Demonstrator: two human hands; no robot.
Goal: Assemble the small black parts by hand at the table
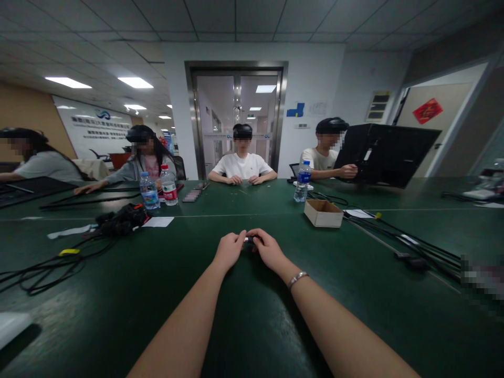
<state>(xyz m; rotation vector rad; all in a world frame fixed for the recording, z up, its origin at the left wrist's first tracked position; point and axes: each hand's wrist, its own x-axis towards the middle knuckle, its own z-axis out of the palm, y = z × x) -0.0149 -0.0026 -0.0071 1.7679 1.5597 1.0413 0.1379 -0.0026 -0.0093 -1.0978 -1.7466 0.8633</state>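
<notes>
Both my arms reach forward over a dark green table [252, 325]. My left hand [229, 250] and my right hand [269, 249] meet at the fingertips in the table's middle. Pinched between them is a small dark object [249, 240], too small to identify. A silver bracelet [297, 279] circles my right wrist.
A small cardboard box [323, 213] lies to the right, beside black rods and cables [409, 247]. At left lie a black bundle [120, 219], cables [43, 270] and two water bottles [159, 190]. A third bottle [302, 181] stands farther back. Several people sit around the table; one holds a large black panel [384, 154].
</notes>
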